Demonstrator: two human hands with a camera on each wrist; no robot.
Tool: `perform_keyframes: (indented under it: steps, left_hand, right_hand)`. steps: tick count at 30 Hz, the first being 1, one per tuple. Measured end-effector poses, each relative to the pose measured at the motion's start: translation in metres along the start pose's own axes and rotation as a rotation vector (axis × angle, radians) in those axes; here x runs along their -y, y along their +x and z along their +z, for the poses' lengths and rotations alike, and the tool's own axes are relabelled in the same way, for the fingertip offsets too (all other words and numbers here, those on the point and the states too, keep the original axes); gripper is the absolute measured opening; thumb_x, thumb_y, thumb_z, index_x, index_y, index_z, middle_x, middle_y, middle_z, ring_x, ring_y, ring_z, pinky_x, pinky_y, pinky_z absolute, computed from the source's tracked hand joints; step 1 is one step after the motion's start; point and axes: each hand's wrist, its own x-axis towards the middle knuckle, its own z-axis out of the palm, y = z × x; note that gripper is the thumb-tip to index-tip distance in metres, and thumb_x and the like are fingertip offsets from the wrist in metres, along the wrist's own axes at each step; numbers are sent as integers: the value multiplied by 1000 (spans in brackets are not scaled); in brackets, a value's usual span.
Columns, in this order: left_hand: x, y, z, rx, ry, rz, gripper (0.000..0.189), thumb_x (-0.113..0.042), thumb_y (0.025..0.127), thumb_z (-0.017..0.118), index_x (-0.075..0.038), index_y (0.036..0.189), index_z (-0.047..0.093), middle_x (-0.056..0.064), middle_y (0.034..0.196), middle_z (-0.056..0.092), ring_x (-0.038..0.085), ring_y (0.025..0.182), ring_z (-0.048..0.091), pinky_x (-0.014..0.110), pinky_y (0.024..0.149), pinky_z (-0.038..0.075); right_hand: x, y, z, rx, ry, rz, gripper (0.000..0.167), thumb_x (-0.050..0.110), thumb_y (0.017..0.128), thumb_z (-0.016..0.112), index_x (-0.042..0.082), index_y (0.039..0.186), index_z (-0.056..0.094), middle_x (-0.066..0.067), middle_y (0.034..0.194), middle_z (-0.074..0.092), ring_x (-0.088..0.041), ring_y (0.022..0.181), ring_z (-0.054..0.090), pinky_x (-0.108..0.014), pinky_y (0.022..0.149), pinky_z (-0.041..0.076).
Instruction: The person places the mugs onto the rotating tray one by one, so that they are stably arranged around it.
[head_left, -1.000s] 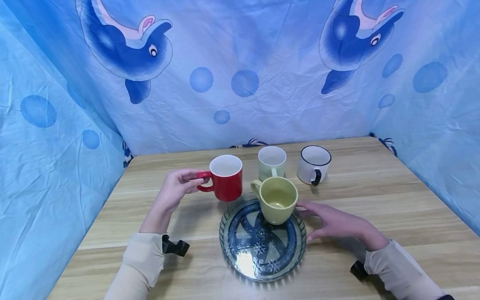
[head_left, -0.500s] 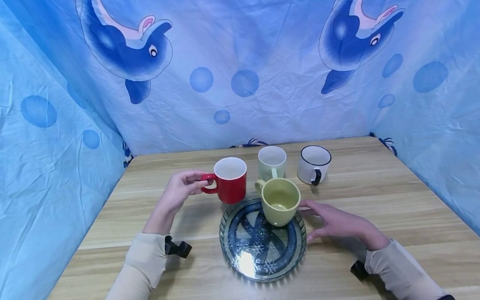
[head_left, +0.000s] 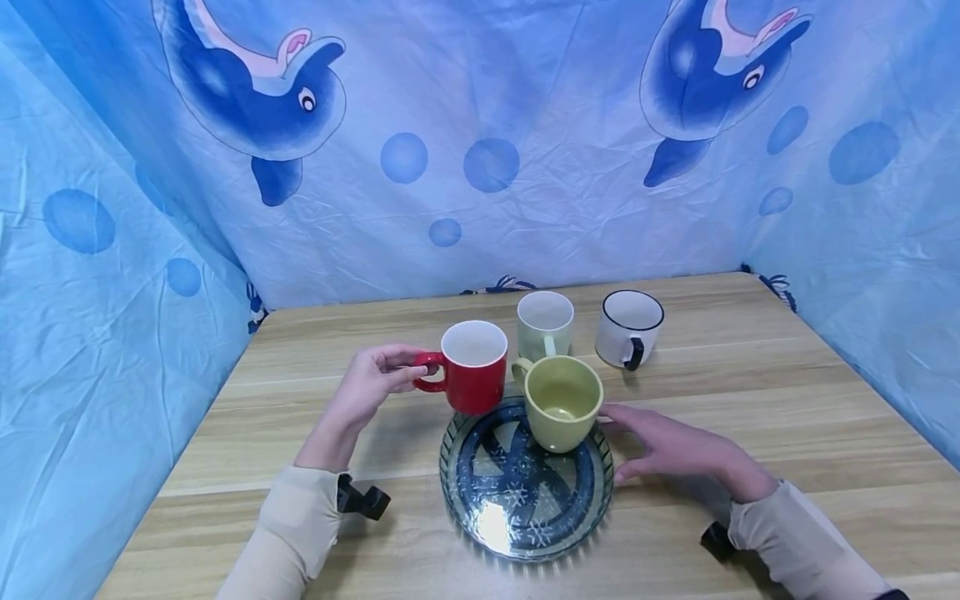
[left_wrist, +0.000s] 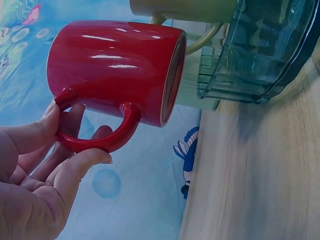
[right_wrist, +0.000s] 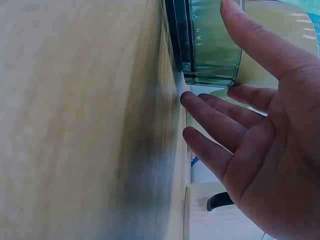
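My left hand (head_left: 372, 383) grips a red mug (head_left: 476, 375) by its handle, thumb on top and fingers through the loop. The left wrist view shows the mug's base (left_wrist: 173, 80) held off the wooden table, close to the glass tray's wall. A yellow-green mug (head_left: 561, 408) stands upright in the round, fluted glass tray (head_left: 517, 521), toward its back right. My right hand (head_left: 671, 446) rests against the tray's right rim with fingers spread. In the right wrist view its thumb and forefinger (right_wrist: 252, 97) are at the tray wall, and the palm holds nothing.
A pale green mug (head_left: 542, 329) stands on the table (head_left: 750, 367) behind the tray. Right of it is a white mug (head_left: 627, 333) with a dark rim and black handle. A blue dolphin-print curtain (head_left: 480, 242) closes off the back and sides.
My left hand has carried the red mug right and slightly nearer, over the tray's back left edge. The yellow-green mug has shifted slightly right. My right hand has stayed nearly still.
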Motion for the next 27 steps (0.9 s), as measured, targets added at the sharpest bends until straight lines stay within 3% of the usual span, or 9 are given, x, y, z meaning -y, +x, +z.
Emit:
perform_keyframes:
  steps: [5, 10, 18, 27]
  left_hand:
    - [0, 0, 3, 19, -3, -8, 35, -7, 90, 67, 6, 122, 62, 22, 116, 68, 20, 98, 71, 32, 82, 60]
    - [0, 0, 6, 33, 2, -19, 35, -9, 90, 68, 5, 121, 62, 21, 115, 69, 31, 104, 69, 36, 84, 59]
    - [1, 1, 7, 51, 16, -28, 34, -10, 89, 68, 3, 120, 64, 19, 113, 71, 23, 99, 70, 42, 86, 59]
    - [4, 3, 12, 89, 16, -16, 32, -8, 89, 68, 2, 118, 65, 18, 107, 73, 33, 102, 69, 37, 84, 59]
  right_hand:
    - [0, 1, 1, -2, -12, -18, 96, 51, 75, 73, 10, 151, 31, -13, 151, 42, -35, 136, 43, -55, 111, 33]
    - [-1, 1, 2, 2, -10, 0, 99, 51, 72, 76, 10, 150, 32, -10, 152, 42, -32, 138, 42, -53, 113, 32]
    - [0, 1, 0, 25, 17, 19, 99, 49, 71, 78, 9, 150, 33, -10, 150, 44, -30, 135, 46, -52, 112, 34]
    - [-1, 1, 0, 21, 11, 24, 99, 47, 71, 79, 9, 150, 33, -8, 151, 43, -29, 136, 45, -51, 113, 34]
